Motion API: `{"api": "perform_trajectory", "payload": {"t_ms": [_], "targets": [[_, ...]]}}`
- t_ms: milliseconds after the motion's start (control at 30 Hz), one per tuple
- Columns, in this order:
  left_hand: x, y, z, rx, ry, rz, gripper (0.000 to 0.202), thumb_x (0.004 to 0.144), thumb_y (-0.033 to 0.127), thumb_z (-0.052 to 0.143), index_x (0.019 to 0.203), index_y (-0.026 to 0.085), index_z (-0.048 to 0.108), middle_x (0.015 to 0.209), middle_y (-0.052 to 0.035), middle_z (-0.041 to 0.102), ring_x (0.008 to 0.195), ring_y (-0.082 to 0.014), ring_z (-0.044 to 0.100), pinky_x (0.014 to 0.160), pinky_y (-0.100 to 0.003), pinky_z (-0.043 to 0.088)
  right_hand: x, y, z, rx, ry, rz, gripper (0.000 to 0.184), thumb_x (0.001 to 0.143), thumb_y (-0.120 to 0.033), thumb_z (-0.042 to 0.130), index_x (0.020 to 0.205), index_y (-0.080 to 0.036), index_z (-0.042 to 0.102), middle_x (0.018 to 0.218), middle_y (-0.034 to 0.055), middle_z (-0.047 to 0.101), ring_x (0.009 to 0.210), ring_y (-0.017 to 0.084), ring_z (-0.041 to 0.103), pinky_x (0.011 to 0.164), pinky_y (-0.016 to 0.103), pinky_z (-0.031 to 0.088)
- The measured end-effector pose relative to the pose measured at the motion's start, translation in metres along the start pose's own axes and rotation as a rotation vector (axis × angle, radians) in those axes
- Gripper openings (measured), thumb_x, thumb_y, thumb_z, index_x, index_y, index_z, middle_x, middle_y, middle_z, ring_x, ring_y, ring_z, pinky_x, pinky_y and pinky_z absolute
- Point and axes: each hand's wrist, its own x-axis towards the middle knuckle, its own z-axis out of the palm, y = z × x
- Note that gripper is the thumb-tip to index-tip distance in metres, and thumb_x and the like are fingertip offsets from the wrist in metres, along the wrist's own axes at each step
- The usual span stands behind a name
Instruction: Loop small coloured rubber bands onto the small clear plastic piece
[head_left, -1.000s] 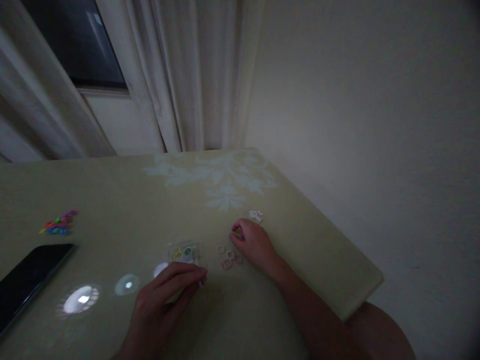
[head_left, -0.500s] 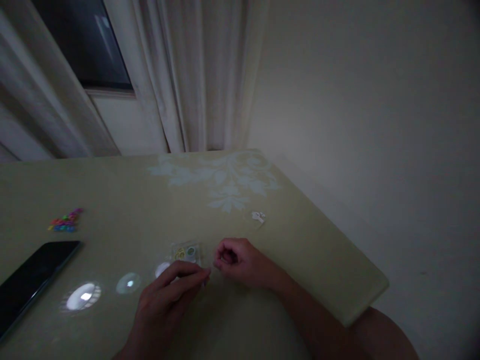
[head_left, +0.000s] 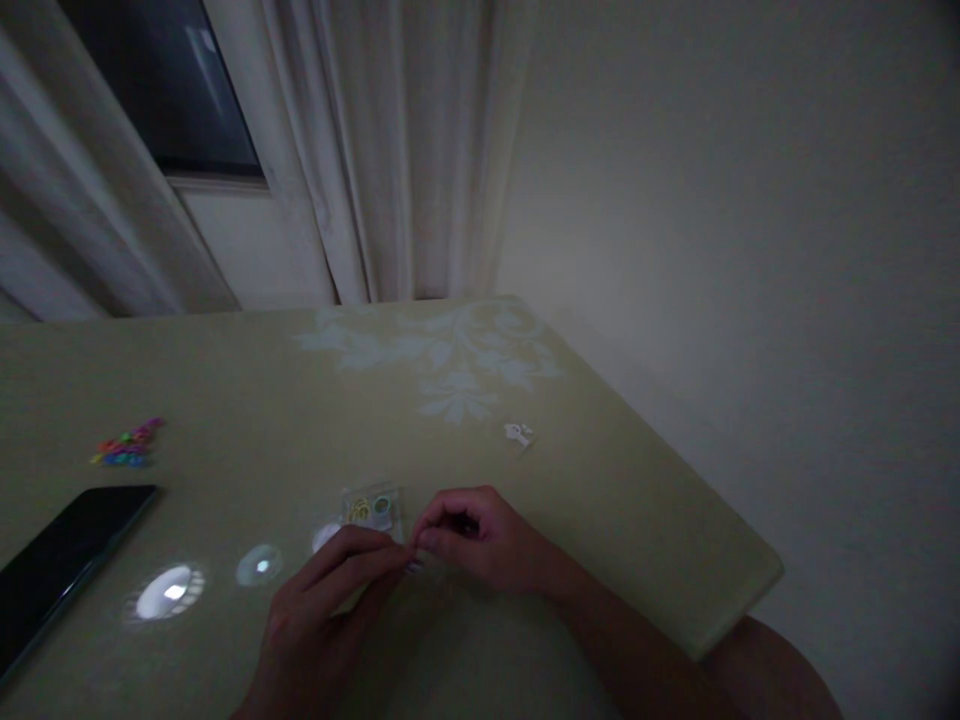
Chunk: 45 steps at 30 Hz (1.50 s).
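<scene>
My left hand [head_left: 334,590] is closed in a pinch, its fingertips low over the table. A tiny pale purplish piece [head_left: 413,566] shows at those fingertips, too small and dim to name. My right hand [head_left: 480,540] is also pinched, with thumb and forefinger touching the left fingertips; whatever lies between them is hidden. Just beyond the left hand lies a small clear box [head_left: 373,507] holding yellow and greenish rings, partly covered by the left fingers.
A heap of small colourful pieces [head_left: 129,445] lies at the left, above a black phone-like slab [head_left: 71,550]. Small white pieces [head_left: 519,434] lie beyond my right hand. The table's [head_left: 637,520] right edge runs diagonally near the wall. Lights reflect off its glossy top.
My right hand has moved left and slightly nearer, so its fingertips now meet the left ones. The left hand has hardly moved.
</scene>
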Motion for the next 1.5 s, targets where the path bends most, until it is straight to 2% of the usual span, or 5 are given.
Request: {"api": "perform_trajectory", "payload": {"t_ms": [267, 400, 833, 1233, 1500], "targets": [[0.003, 0.003, 0.002, 0.032, 0.052, -0.051, 0.011, 0.099, 0.026, 0.066, 0.103, 0.029, 0.076, 0.094, 0.0033, 0.082, 0.085, -0.0116, 0.08, 0.079, -0.015, 0.061, 0.009, 0.005, -0.035, -0.459, 0.443, -0.059, 0.006, 0.094, -0.019, 0.067, 0.095, -0.018, 0.073, 0.071, -0.0034, 0.055, 0.064, 0.012, 0.049, 0.062, 0.025, 0.036], [0.003, 0.004, 0.002, 0.038, 0.039, -0.053, 0.01, 0.099, 0.028, 0.066, 0.101, 0.029, 0.076, 0.093, 0.0037, 0.082, 0.084, -0.0113, 0.08, 0.079, -0.014, 0.062, 0.011, 0.013, -0.045, -0.731, 0.381, 0.004, 0.008, 0.091, -0.01, 0.07, 0.093, -0.017, 0.072, 0.079, -0.0019, 0.059, 0.071, 0.012, 0.053, 0.068, 0.026, 0.037], [0.008, 0.01, 0.0, 0.043, 0.018, 0.017, 0.012, 0.101, 0.03, 0.064, 0.103, 0.029, 0.076, 0.09, 0.0041, 0.083, 0.079, -0.0104, 0.08, 0.075, -0.013, 0.061, 0.013, 0.026, -0.033, -0.828, 0.228, 0.006, 0.008, 0.093, -0.021, 0.078, 0.1, -0.018, 0.074, 0.098, 0.003, 0.066, 0.09, 0.016, 0.063, 0.08, 0.027, 0.043], [0.006, 0.008, 0.001, 0.024, 0.017, -0.019, 0.012, 0.099, 0.028, 0.066, 0.102, 0.029, 0.077, 0.091, 0.003, 0.083, 0.079, -0.012, 0.08, 0.073, -0.015, 0.062, 0.015, 0.025, -0.032, -0.807, 0.211, 0.006, 0.005, 0.094, -0.018, 0.075, 0.099, -0.017, 0.074, 0.097, 0.0033, 0.067, 0.088, 0.016, 0.063, 0.081, 0.027, 0.044], [0.008, 0.01, 0.0, 0.047, 0.015, -0.015, 0.012, 0.099, 0.029, 0.066, 0.101, 0.028, 0.077, 0.09, 0.0026, 0.083, 0.079, -0.0127, 0.08, 0.072, -0.016, 0.062, 0.002, 0.009, -0.064, -0.651, 0.127, 0.054, 0.003, 0.091, -0.019, 0.077, 0.09, -0.016, 0.076, 0.084, 0.001, 0.066, 0.073, 0.013, 0.059, 0.069, 0.024, 0.042]]}}
